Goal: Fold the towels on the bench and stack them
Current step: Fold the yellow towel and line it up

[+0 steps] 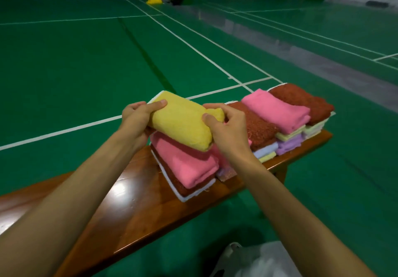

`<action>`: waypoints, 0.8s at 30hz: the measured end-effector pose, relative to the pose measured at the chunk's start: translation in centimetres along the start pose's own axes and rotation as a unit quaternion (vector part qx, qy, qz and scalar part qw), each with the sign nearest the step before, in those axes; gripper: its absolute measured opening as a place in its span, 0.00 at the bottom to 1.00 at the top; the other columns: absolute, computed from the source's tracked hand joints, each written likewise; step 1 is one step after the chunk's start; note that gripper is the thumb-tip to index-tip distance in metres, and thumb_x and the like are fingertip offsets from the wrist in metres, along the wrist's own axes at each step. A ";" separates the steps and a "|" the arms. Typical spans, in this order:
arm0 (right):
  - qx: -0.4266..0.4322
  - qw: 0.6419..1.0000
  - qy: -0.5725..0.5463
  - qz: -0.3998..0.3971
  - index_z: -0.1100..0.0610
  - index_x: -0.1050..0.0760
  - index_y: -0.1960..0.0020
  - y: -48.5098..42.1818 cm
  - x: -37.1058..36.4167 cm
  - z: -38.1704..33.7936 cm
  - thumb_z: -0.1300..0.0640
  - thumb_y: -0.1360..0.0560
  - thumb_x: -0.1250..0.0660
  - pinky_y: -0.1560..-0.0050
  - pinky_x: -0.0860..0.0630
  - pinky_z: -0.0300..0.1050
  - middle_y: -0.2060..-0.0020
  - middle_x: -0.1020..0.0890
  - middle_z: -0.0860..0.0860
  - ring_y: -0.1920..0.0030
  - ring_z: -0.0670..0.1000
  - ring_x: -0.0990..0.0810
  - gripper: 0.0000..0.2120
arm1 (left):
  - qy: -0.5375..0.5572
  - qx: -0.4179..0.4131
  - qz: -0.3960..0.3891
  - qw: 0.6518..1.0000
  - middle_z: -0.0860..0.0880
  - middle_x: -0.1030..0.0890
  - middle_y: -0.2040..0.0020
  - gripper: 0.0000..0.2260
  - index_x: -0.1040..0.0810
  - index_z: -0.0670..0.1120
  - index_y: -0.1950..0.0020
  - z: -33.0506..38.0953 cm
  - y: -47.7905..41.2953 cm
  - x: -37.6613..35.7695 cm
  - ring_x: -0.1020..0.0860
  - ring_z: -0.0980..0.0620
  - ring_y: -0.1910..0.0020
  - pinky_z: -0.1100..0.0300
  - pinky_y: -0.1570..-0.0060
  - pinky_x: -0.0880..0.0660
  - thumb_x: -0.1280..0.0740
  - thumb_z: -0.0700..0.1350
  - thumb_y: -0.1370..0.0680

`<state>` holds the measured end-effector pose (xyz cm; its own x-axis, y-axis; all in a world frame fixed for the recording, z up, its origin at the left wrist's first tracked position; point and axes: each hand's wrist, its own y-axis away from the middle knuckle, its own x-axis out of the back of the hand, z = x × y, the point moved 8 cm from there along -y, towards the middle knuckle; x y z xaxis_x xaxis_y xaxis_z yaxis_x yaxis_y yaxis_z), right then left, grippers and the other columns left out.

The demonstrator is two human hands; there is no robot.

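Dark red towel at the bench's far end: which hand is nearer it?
Right. The right hand grips the yellow towel on the side toward the dark red towel; the left hand grips its opposite end, farther off.

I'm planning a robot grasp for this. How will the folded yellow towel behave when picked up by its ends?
Probably soft and floppy: the yellow towel bulges between the left hand and right hand. Likely light, since thumbs and fingers alone pinch it. Its fuzzy pile should resist slipping.

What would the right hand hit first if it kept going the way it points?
The yellow towel that the right hand grips; beyond it, probably the left hand.
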<state>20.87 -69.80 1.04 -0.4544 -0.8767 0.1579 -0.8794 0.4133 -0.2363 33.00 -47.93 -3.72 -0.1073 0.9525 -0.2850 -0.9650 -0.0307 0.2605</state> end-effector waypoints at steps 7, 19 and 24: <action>-0.029 0.996 0.006 0.080 0.46 0.16 0.54 -4.0 8.1 2.5 0.57 0.27 0.28 0.47 0.18 0.55 0.56 0.14 0.44 0.52 0.47 0.16 0.06 | -0.054 -0.014 -0.037 0.998 0.44 0.21 0.43 0.29 0.26 0.43 0.34 -1.5 -1.7 -11.2 0.20 0.50 0.55 0.58 0.68 0.20 0.17 0.42 0.32; -0.012 0.969 0.210 0.127 0.53 0.14 0.53 -5.5 14.8 5.1 0.55 0.24 0.30 0.57 0.22 0.43 0.62 0.15 0.46 0.60 0.48 0.19 0.06 | -0.252 -0.069 -0.069 0.963 0.50 0.19 0.49 0.22 0.21 0.47 0.45 -6.2 -5.4 -20.2 0.20 0.50 0.51 0.58 0.56 0.23 0.18 0.54 0.32; 0.051 0.852 0.492 0.170 0.55 0.15 0.54 -5.3 14.5 2.6 0.45 0.24 0.30 0.53 0.25 0.48 0.54 0.20 0.52 0.56 0.52 0.26 0.14 | -0.497 -0.335 -0.017 0.800 0.46 0.21 0.40 0.22 0.23 0.46 0.38 -2.0 -1.4 -21.3 0.25 0.44 0.39 0.52 0.40 0.30 0.30 0.61 0.24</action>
<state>19.30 -85.40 2.05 -0.6242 -0.0591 0.7790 -0.6790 0.5343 -0.5036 36.12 -68.83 0.15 -0.1562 0.7159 0.6805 -0.9108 0.1622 -0.3797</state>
